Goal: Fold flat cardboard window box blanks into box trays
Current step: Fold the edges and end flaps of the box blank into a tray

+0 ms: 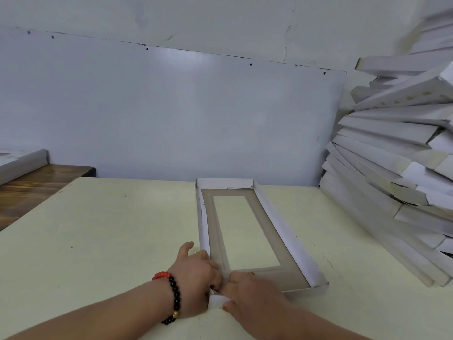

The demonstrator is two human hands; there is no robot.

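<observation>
A long cardboard window box (291,244) lies on the pale yellow table (117,229), its grey-brown inside up and a rectangular window in the middle. Its far, left and right white walls stand up. Both hands meet at its near left corner. My left hand (196,273), with a red and black bead bracelet on the wrist, grips the left wall at that corner with curled fingers. My right hand (247,295) pinches the white near flap (217,301) at the same corner, fingers over the box floor.
A tall, leaning stack of folded white box trays (397,168) fills the right side, reaching down to the table. A flat white box (22,160) lies on a wooden bench (36,185) at the left. A white wall panel stands behind the table.
</observation>
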